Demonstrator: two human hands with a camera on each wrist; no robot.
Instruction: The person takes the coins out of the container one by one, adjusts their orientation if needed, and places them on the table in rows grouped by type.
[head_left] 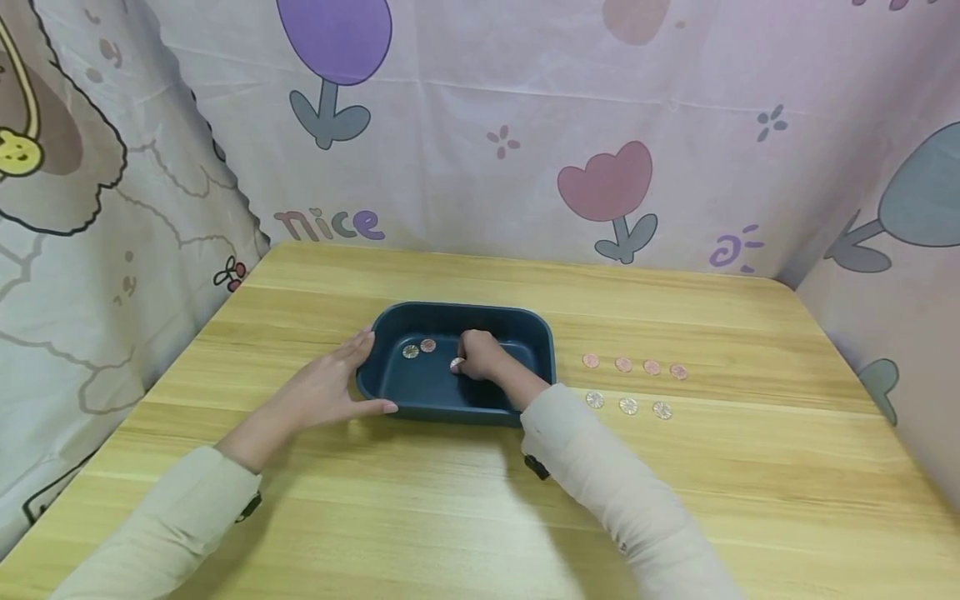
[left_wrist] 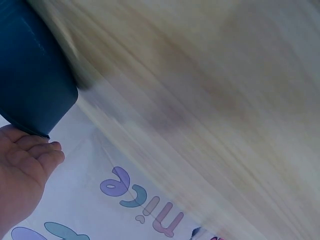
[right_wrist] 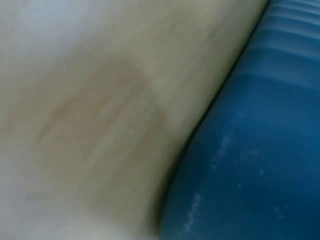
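A dark blue tray stands on the wooden table. The left hand holds its left end, fingers at the far corner and thumb on the near rim; in the left wrist view the hand touches the rim of the tray. Inside the tray, the right hand pinches a small pale disc with curled fingers. A yellowish disc and a pink disc lie in its left part. The right wrist view shows the tray's side but not the hand.
On the table right of the tray, several pink discs lie in a row, with a row of three pale discs nearer the front. A patterned curtain hangs behind the table and at both sides.
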